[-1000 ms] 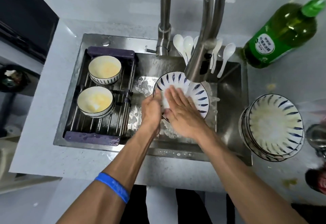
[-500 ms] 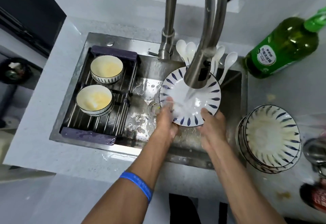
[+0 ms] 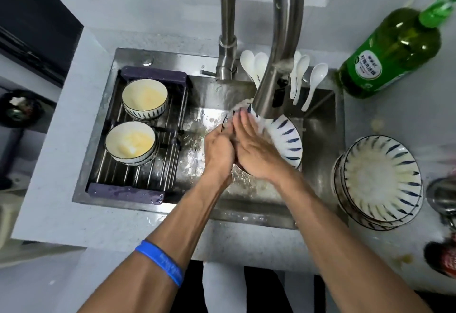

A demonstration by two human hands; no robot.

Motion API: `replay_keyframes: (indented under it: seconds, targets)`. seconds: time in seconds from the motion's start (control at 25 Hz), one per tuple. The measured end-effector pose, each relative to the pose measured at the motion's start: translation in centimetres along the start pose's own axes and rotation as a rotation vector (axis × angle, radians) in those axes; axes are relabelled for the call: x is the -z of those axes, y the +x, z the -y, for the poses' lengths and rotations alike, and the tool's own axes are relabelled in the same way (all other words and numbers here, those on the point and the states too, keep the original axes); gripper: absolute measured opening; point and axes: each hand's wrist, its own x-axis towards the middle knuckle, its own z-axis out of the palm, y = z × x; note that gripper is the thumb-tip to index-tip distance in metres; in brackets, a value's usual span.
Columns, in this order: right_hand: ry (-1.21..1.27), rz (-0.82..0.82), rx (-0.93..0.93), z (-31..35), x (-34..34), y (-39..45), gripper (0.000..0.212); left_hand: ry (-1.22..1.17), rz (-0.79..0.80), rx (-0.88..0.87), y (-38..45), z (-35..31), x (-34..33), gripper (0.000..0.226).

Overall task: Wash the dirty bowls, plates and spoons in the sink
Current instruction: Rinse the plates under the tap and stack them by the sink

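Under the running tap [image 3: 274, 85], the left hand [image 3: 218, 151] grips a striped plate [image 3: 287, 140] while the right hand [image 3: 254, 149] lies flat on it. 2 bowls [image 3: 130, 141] sit on the rack [image 3: 148, 174].

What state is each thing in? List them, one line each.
Steel tap: running, water falling on the plate.
Blue-striped white plate: tilted in the sink, under the stream.
Left hand: grips the plate's edge.
Right hand: flat, fingers straight on the plate's face.
Two striped bowls on the rack: upright, yellow residue inside.
Stack of striped plates on the counter: dirty.
White spoons: leaning at the sink's back.
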Motion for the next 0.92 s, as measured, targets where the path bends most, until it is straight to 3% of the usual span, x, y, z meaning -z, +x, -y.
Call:
replay_keyframes:
  seconds: [0.24,0.32,0.4,0.48,0.56,0.64,0.68,0.76,0.88,0.92]
  targets:
    - [0.068,0.049,-0.062,0.8,-1.0,0.4,0.061,-0.015,-0.047,-0.007,-0.2,0.6,1.1,0.025]
    - [0.016,0.031,0.009,1.5,-1.7,0.1,0.060,-0.045,-0.049,0.007,0.4,0.8,1.2,0.020]
    - [-0.142,-0.152,-0.001,1.1,-1.7,-0.4,0.057,-0.009,0.005,0.032,-0.4,1.2,1.2,0.020]
    - [-0.191,-0.423,-0.262,-1.5,-1.0,0.5,0.053,0.007,-0.033,0.036,-0.1,2.2,1.9,0.023]
    - [0.264,-0.479,-0.472,-4.0,0.1,1.1,0.053,-0.047,-0.044,0.120,0.6,2.9,2.6,0.028]
    - [0.853,-0.513,-0.542,-4.1,-0.7,1.2,0.024,0.050,0.047,0.185,0.7,2.8,2.3,0.029]
    - [0.989,-0.571,-0.579,-3.2,-1.6,0.7,0.014,0.086,0.056,0.165,1.1,3.4,2.0,0.035]
    - [1.122,-0.690,-0.638,-1.6,-2.7,0.3,0.010,0.005,-0.079,0.157,0.9,3.4,1.8,0.047]
    - [1.110,-0.539,-0.632,-2.2,-1.6,0.9,0.017,0.050,0.041,0.198,1.5,3.3,2.4,0.052]
    - [1.098,-0.558,-0.602,-2.1,-1.3,0.9,0.019,0.002,0.028,0.184,1.2,3.3,2.2,0.050]
